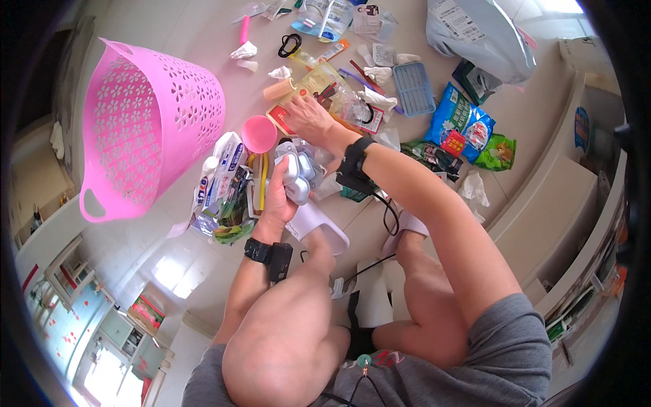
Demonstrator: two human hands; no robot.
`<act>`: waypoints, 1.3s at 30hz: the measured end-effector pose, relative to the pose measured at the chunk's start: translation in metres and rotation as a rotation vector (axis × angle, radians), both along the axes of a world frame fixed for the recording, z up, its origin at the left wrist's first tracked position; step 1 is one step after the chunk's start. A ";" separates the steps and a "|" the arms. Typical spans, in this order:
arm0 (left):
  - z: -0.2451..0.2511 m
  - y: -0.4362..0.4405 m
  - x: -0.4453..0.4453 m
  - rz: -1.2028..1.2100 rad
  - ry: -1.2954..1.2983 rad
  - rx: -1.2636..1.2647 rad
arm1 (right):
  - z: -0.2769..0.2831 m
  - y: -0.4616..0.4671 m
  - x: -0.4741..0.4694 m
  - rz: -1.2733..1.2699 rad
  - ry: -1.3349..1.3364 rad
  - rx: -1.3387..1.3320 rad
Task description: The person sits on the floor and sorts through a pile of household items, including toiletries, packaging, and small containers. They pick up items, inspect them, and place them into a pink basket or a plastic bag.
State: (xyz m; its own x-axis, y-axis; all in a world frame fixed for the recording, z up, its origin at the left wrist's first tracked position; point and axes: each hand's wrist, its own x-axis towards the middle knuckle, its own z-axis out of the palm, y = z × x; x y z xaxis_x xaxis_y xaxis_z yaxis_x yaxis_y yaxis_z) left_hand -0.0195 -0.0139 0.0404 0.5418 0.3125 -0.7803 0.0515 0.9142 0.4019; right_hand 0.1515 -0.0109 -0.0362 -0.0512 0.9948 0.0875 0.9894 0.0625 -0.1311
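My left hand (277, 206) is closed around several small, rounded, pale blue-grey plastic cases (297, 190), held above the floor. My right hand (310, 121) reaches into the clutter with its fingers pointing down. Its fingertips are at a red card packet (277, 118) and the lower edge of a clear yellowish plastic bag (325, 84). Whether they grip either one is hidden by the hand. A peach-coloured cylinder (278, 90) lies just beyond those fingers. Between my two hands and to the left stands a pink plastic cup (259, 134).
A pink perforated laundry basket (198, 96) lies tipped at the left. Crumpled packaging (224, 168) lies below it. On the right are a blue plastic case (414, 89), a blue detergent bag (457, 117), a green packet (497, 152) and a large grey mailing bag (483, 40). Slippers (325, 231) are on my feet.
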 end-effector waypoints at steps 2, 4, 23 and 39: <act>-0.003 0.002 -0.007 0.029 0.002 0.017 | 0.012 0.000 -0.003 0.010 0.119 0.067; 0.002 0.005 -0.010 0.028 -0.009 -0.004 | 0.031 -0.008 0.002 -0.026 0.310 0.025; 0.030 0.009 0.032 0.047 -0.192 0.101 | 0.099 -0.086 0.004 -0.858 2.403 -0.373; 0.073 -0.010 0.063 -0.664 -0.021 0.741 | 0.095 -0.121 0.008 -0.797 2.304 -0.054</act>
